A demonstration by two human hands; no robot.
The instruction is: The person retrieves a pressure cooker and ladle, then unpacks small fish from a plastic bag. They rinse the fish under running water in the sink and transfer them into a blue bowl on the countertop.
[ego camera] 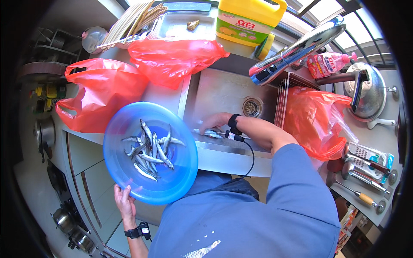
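Note:
My left hand (pixel 125 201) grips the rim of a blue plastic basin (pixel 183 174), which tilts in front of my body. Many small silver fish (pixel 154 150) lie piled on the basin's bottom. My right hand (pixel 215 122) reaches down into the stainless steel sink (pixel 219 87), close to the sink's near edge. Under its fingers lie one or more small silver fish (pixel 211 133); blur hides whether the fingers hold any. The sink drain (pixel 252 107) is just beyond my right wrist.
Red plastic bags (pixel 106 93) stand left of and behind the sink, with another red bag (pixel 314 122) at its right beside a wire rack (pixel 281 100). A chrome faucet (pixel 297 50) reaches over the sink. Behind are a yellow detergent jug (pixel 248 22), a tray (pixel 174 27) and chopsticks (pixel 129 22).

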